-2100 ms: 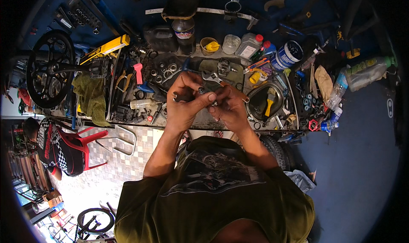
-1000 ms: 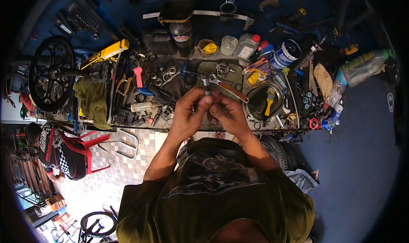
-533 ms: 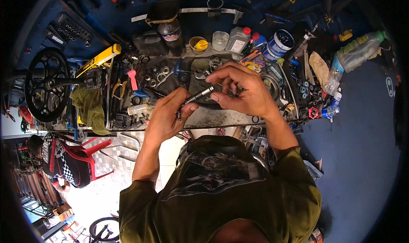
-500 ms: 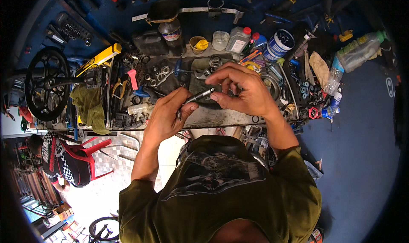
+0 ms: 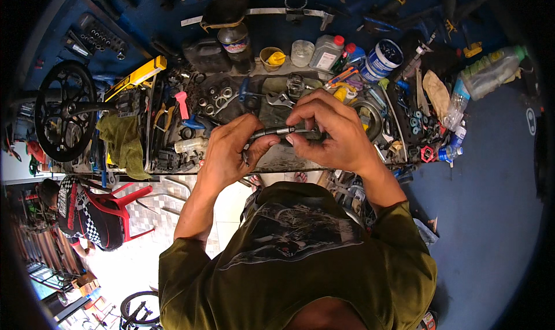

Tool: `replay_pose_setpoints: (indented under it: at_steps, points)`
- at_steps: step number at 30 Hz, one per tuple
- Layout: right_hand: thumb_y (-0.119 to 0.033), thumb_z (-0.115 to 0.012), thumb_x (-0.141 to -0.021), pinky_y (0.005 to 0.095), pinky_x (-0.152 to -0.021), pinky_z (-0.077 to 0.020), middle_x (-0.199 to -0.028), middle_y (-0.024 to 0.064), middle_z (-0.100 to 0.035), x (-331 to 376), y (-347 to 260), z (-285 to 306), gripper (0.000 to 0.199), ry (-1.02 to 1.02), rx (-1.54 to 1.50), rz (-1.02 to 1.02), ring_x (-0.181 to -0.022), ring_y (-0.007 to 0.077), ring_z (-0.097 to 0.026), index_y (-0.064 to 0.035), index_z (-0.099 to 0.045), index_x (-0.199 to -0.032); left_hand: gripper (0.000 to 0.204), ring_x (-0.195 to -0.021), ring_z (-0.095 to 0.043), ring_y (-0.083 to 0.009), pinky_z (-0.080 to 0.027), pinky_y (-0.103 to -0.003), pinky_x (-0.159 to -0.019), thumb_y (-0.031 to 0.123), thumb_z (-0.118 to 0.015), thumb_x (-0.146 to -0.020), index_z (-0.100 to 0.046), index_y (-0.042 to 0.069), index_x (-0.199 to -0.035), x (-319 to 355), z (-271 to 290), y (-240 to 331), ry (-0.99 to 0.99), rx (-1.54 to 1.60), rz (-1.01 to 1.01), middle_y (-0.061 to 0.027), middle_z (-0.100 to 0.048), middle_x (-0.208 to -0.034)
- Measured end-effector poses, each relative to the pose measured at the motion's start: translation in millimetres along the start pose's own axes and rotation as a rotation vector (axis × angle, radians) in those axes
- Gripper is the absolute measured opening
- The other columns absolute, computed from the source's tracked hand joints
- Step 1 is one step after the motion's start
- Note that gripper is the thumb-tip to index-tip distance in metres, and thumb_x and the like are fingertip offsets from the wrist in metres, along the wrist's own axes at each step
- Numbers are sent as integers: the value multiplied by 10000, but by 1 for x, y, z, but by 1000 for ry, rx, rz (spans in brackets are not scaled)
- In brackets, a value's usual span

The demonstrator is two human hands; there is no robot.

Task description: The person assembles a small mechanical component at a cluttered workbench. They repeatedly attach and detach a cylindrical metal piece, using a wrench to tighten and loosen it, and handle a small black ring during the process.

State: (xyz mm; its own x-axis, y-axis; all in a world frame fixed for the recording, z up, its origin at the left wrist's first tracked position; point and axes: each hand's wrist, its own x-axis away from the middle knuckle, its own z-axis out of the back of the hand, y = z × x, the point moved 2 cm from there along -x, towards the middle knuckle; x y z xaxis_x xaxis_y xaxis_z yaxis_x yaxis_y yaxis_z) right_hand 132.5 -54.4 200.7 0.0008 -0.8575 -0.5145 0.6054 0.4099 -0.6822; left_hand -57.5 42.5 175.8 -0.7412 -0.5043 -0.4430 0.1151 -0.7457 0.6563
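Observation:
A slim dark metal rod with a bright band near its right end lies level above the bench, spanning the gap between my hands. My left hand is closed round its left part, the thumb pressed along it. A small metal piece also shows under the left fingers; its kind is unclear. At the rod's right end, my right hand pinches with thumb and forefinger, and the other fingers are curled. Just beyond the hands, an adjustable wrench rests on the bench next to a blue-handled tool.
The cluttered workbench holds a yellow cup, a white-and-blue tub, a bottle and many loose parts. A crankset stands at the left beside a green rag. Behind at left, a person sits on a red chair.
My right hand has come in and down, and its thumb and forefinger now meet the rod's end. The rod has turned from slanting up to nearly level.

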Motion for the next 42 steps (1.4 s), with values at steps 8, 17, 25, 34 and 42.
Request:
replay_pose_setpoints:
  at_steps: [8, 17, 25, 34, 42]
  points:
    - [-15, -783, -691, 277, -616, -489, -927, 63, -625, 2, 1, 1, 302, -14, 1, 44, -708, 158, -578, -44, -653, -962, 275, -637, -590, -363, -439, -406, -537, 211, -783, -828, -594, 11, -842, -2, 1, 5, -60, 1, -12, -132, -577, -751]
    - [-26, -765, -705, 282, -625, -506, -893, 80, -622, 4, 3, 1, 277, -45, -7, 65, -710, 180, -607, -37, -636, -950, 275, -643, -594, -361, -445, -414, -541, 230, -776, -831, -596, 23, -849, -1, 0, 6, -62, -4, -64, -126, -576, -756]
    - [-33, -763, -712, 289, -629, -503, -876, 71, -611, 5, 7, 0, 270, -40, -17, 32, -703, 182, -600, -35, -628, -946, 269, -637, -589, -363, -446, -407, -541, 210, -778, -835, -592, 18, -845, -2, -2, 8, -58, -3, -39, -128, -575, -753]
    - [-28, -766, -711, 287, -629, -492, -866, 70, -605, 7, 9, -2, 268, -41, -29, 11, -705, 180, -588, -32, -627, -939, 278, -635, -590, -362, -446, -409, -535, 214, -783, -831, -588, 17, -831, -1, -4, 7, -65, -20, -17, -130, -572, -746]
    - [-21, -781, -741, 259, -605, -457, -894, 47, -618, 9, 17, -5, 281, -48, -52, -72, -712, 135, -576, -35, -655, -992, 245, -619, -570, -320, -430, -382, -543, 198, -747, -878, -591, 12, -848, 4, -12, -7, -45, 11, -23, -131, -554, -724]
